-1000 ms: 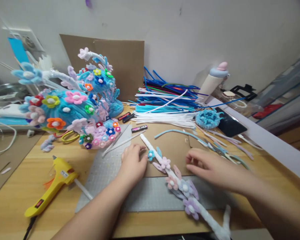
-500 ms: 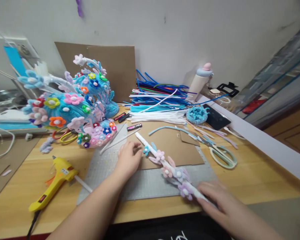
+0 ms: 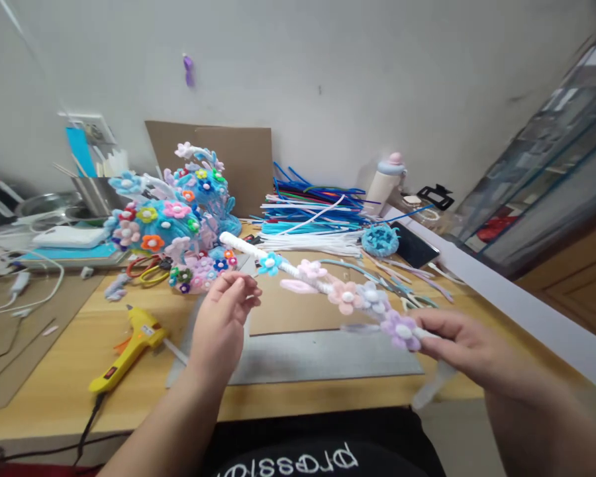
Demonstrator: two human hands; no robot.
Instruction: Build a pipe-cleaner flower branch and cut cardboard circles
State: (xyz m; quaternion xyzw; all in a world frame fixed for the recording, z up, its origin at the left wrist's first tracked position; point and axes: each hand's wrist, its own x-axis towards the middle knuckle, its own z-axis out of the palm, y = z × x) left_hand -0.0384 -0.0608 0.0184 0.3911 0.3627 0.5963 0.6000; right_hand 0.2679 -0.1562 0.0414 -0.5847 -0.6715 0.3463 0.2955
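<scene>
My right hand (image 3: pixel 457 341) grips the lower end of a white-wrapped stem covered with fuzzy pipe-cleaner flowers, a flower branch (image 3: pixel 291 268). It slants up and left in the air over the mat. A small blue flower (image 3: pixel 269 264) sits near its bare white tip, with pink, peach and pale lilac flowers further down. A purple flower (image 3: pixel 401 330) is closest to my right fingers. My left hand (image 3: pixel 223 315) hovers below the blue flower, apart from the branch. Its fingers are loosely curled and slightly apart, with nothing visible in them.
A yellow glue gun (image 3: pixel 132 348) lies at left beside the grey mat (image 3: pixel 298 361) and cardboard (image 3: pixel 298 311). Flower-covered blue pieces (image 3: pixel 166 225) stand behind it. Pipe cleaners (image 3: pixel 312 218) are piled at the back. Scissors (image 3: pixel 417 301), a phone (image 3: pixel 416 245) and a bottle (image 3: pixel 383 182) are at right.
My right hand has lifted and turned the flower branch, which now lies flatter and higher, its tip further left. My left hand has moved left. The camera view has tilted up.
</scene>
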